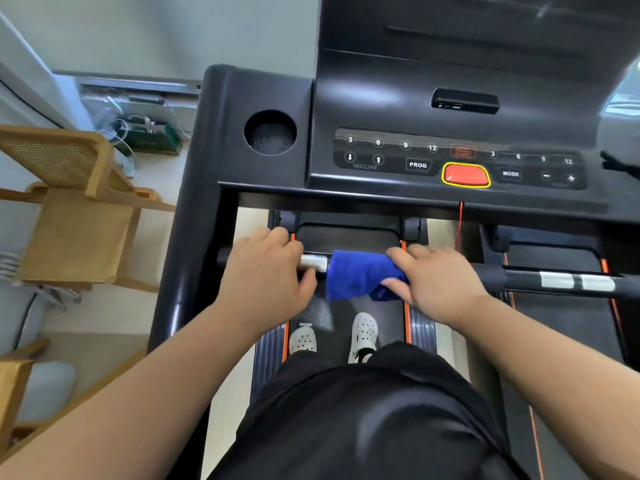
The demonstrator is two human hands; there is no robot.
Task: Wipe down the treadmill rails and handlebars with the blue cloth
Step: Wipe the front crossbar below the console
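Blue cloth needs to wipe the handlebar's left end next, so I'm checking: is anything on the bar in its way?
Yes. The left hand grips the handlebar just left of the blue cloth, beyond the silver sensor plate, covering that stretch. The right hand holds the cloth on the bar.

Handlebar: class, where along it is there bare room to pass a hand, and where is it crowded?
Free: the handlebar stretch right of the right hand, past the silver plates. Crowded: the left part, where the left hand grips the bar, the right hand holds the blue cloth round it, and only a short silver patch shows between.
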